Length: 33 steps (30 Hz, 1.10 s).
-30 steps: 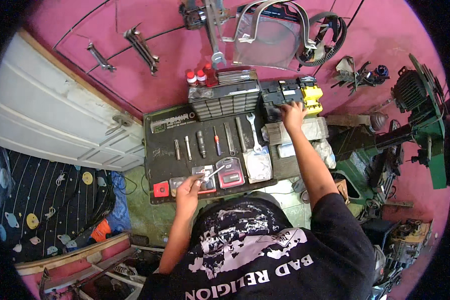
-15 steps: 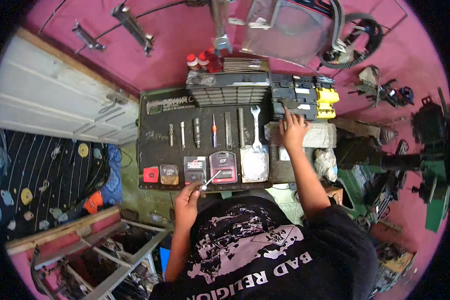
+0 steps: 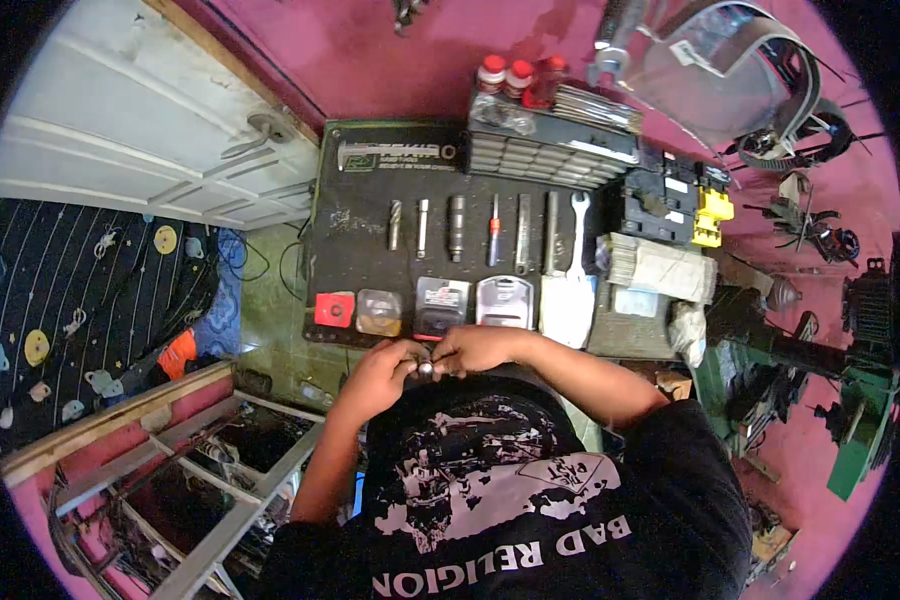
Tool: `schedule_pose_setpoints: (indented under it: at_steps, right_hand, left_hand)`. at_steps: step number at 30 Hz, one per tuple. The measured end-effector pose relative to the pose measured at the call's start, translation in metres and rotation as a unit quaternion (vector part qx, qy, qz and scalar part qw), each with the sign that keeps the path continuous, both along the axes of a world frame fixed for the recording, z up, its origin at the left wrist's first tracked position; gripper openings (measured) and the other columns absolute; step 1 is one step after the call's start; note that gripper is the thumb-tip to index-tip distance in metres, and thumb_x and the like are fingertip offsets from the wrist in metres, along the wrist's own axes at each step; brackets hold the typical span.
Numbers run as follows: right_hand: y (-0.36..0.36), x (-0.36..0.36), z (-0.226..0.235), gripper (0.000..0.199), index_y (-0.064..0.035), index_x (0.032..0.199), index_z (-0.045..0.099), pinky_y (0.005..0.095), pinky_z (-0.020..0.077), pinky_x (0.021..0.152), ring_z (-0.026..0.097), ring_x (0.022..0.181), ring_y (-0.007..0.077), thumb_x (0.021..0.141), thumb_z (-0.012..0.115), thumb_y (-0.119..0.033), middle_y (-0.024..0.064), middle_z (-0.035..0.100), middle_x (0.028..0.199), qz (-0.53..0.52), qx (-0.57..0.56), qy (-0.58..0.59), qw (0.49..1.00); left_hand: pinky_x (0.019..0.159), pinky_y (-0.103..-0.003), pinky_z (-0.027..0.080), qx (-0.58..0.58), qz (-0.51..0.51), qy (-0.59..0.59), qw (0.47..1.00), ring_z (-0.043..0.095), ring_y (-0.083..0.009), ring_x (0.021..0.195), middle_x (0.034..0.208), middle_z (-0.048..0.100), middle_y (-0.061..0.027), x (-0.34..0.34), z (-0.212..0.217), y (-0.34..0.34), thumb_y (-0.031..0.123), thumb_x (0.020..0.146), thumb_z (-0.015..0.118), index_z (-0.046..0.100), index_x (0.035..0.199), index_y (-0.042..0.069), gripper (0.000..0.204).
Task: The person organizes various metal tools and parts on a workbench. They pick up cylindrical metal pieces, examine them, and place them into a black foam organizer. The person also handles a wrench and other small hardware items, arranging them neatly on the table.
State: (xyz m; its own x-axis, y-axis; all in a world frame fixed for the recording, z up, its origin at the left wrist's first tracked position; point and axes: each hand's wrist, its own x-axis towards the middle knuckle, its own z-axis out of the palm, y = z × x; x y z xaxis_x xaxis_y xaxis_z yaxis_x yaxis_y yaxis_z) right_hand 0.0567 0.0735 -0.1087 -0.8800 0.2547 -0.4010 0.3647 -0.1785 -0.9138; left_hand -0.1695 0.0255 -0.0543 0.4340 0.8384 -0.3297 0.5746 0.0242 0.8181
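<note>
At the near edge of the bench, both hands meet around a shiny metal tool with a round head (image 3: pixel 426 368); the fingers cover most of it. My left hand (image 3: pixel 378 374) is closed on its left side. From the right, my right hand (image 3: pixel 475 348) reaches across with its fingers pinched on the same tool. Just beyond the hands lie a dark grey plastic case (image 3: pixel 443 308) and a clear-topped case with a red edge (image 3: pixel 504 300). A spread of tools lies behind them, including an open-end wrench (image 3: pixel 578 235), a screwdriver (image 3: pixel 494 230) and a drill bit (image 3: pixel 395 225).
The dark bench mat (image 3: pixel 355 260) carries a red square packet (image 3: pixel 334 309) and a caliper (image 3: pixel 390 157). At the back stand a drawer organizer (image 3: pixel 545 160) and black cases (image 3: pixel 658 205) with a yellow one (image 3: pixel 711 215). A door (image 3: pixel 170 130) is left; a metal frame (image 3: pixel 230 480) is lower left.
My right hand has come from the black cases at the back right down to the tool in my left hand. The view has shifted, so the bench appears farther right.
</note>
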Motion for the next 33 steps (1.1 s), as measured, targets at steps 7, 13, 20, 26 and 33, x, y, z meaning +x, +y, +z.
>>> schedule_pose_setpoints:
  at_steps: [7,13,20,26,33]
  right_hand:
    - [0.024,-0.092,-0.017,0.024,-0.0064,0.101,0.075,0.031,0.0415,0.059,0.049,0.062,0.0111,0.096,0.066,-0.028,-0.0005,0.06,0.067,-0.176,-0.077,-0.098,0.976]
    - [0.077,-0.134,-0.037,0.02,-0.0045,0.105,0.075,0.031,0.0518,0.072,0.061,0.074,0.0081,0.091,0.07,-0.018,0.0101,0.076,0.088,-0.313,0.125,-0.095,0.937]
    - [0.139,-0.149,-0.057,0.019,-0.0194,0.101,0.078,0.0473,0.0414,0.087,0.065,0.09,0.0312,0.084,0.073,-0.027,0.0099,0.074,0.09,-0.319,0.322,-0.219,0.864]
    - [0.143,-0.162,-0.097,0.017,-0.0272,0.098,0.08,0.0444,0.0324,0.087,0.06,0.09,0.0195,0.081,0.075,-0.03,0.0002,0.072,0.081,-0.359,0.437,-0.29,0.772]
    - [0.137,-0.174,-0.131,0.014,-0.0284,0.092,0.08,0.0475,0.0321,0.083,0.058,0.088,0.0195,0.079,0.074,-0.03,-0.0019,0.072,0.078,-0.356,0.496,-0.382,0.694]
  left_hand:
    - [0.082,-0.051,0.049,-0.047,-0.168,0.157,0.972,0.064,-0.0429,0.092,0.094,0.068,-0.0232,-0.102,-0.037,0.082,0.019,0.089,0.06,0.067,0.094,0.002,0.019]
    - [0.074,-0.046,0.048,0.125,-0.25,0.124,0.952,0.057,-0.0358,0.079,0.083,0.068,-0.0162,-0.144,-0.05,0.171,0.013,0.087,0.059,0.07,0.086,0.006,0.014]
    - [0.087,-0.042,0.038,0.229,-0.206,0.081,0.948,0.06,-0.0269,0.091,0.089,0.07,-0.0091,-0.157,-0.095,0.223,0.006,0.085,0.061,0.072,0.102,0.007,0.02]
    - [0.093,-0.042,0.034,0.332,-0.203,0.077,0.918,0.059,-0.0206,0.096,0.088,0.069,-0.0029,-0.159,-0.136,0.244,0.005,0.082,0.063,0.073,0.101,0.008,0.022]
    - [0.096,-0.044,0.034,0.356,-0.222,0.107,0.901,0.059,-0.0191,0.097,0.089,0.069,-0.0013,-0.155,-0.173,0.254,0.008,0.083,0.063,0.074,0.104,0.011,0.024]
